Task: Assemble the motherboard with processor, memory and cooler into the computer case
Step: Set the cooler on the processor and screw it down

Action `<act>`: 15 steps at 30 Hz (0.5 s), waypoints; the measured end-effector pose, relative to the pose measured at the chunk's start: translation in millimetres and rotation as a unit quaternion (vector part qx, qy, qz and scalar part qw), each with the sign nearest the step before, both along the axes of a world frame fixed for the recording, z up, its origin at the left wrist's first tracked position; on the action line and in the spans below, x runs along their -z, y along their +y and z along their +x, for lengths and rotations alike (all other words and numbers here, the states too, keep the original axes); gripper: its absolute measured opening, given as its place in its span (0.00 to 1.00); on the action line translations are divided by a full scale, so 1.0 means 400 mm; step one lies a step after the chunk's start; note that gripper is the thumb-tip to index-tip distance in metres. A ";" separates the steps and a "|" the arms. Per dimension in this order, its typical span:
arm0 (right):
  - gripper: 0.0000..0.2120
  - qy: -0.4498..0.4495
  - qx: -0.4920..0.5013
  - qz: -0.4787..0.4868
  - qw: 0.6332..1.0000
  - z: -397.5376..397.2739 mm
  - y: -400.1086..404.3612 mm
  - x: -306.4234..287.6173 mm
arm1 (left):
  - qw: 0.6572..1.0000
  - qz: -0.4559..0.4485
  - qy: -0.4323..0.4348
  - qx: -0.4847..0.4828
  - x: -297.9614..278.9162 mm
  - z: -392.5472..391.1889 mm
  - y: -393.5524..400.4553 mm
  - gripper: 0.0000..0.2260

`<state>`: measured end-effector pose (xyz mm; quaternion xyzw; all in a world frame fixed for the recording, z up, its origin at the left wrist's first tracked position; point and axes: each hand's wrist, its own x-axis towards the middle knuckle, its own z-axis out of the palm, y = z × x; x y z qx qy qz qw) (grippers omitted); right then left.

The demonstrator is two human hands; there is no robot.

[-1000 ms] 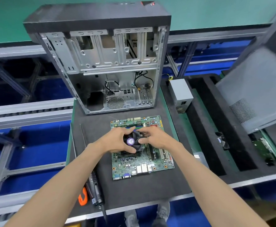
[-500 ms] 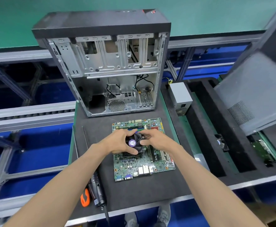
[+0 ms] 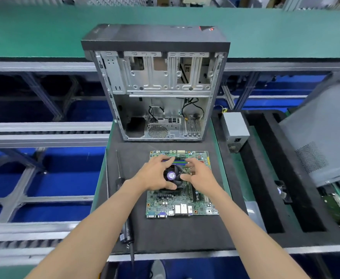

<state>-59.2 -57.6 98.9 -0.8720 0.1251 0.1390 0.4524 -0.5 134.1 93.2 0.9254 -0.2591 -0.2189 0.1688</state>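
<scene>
Green motherboard [image 3: 182,200] flat on the dark foam surface [image 3: 165,234], just in front of the open computer case [image 3: 157,87]. Left hand [image 3: 155,175] curled around the cooler [image 3: 173,175] at the board's middle, gripping it; right hand [image 3: 200,175] alongside, fingers spread and relaxed, grip open.
</scene>
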 end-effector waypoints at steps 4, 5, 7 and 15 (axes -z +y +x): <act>0.30 -0.091 -0.052 -0.147 0.984 -0.018 0.011 -0.003 | 0.959 -0.150 -0.073 -0.230 0.004 -0.087 0.058 0.36; 0.28 -0.118 -0.064 -0.175 0.975 -0.026 0.016 -0.006 | 0.940 -0.140 -0.108 -0.292 0.010 -0.109 0.081 0.30; 0.25 -0.174 -0.078 -0.202 0.961 -0.041 0.027 -0.014 | 0.910 -0.052 -0.152 -0.383 0.028 -0.150 0.127 0.20; 0.16 -0.298 -0.145 -0.229 0.915 -0.092 0.075 -0.030 | 0.896 0.082 -0.077 -0.430 0.071 -0.215 0.130 0.17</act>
